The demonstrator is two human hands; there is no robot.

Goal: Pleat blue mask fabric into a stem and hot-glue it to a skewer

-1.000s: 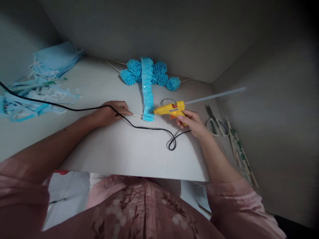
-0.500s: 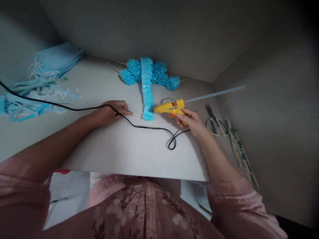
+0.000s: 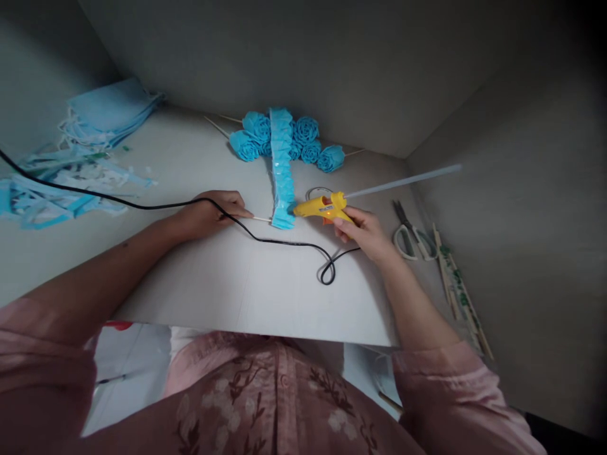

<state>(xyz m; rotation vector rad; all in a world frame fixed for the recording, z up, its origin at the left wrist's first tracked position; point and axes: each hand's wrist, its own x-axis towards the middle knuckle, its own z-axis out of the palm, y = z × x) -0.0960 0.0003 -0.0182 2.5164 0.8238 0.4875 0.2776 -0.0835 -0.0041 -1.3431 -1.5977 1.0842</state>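
Note:
My left hand (image 3: pixel 222 212) pinches a thin wooden stick (image 3: pixel 262 219), whose far end meets the bottom of a pleated blue strip (image 3: pixel 283 180). The strip lies lengthwise on the table, its upper end resting over a cluster of blue rosettes. In my right hand (image 3: pixel 363 234) is a yellow glue gun (image 3: pixel 320 205), gripped by its handle near the orange trigger. Its nozzle points left, at the lower part of the strip; whether it touches cannot be made out. A long translucent glue stick (image 3: pixel 403 181) juts from the gun's back.
Blue rosettes (image 3: pixel 306 131) on sticks lie at the back wall. Face masks (image 3: pixel 111 107) are stacked at back left, with cut scraps (image 3: pixel 71 189) before them. A black cord (image 3: pixel 156 207) crosses my left hand. Scissors (image 3: pixel 412 237) and green-marked sticks (image 3: pixel 458 284) lie at right.
The glue gun's back end has dipped slightly, with my right hand shifting a little left. My left hand still holds the stick; the view has moved very slightly.

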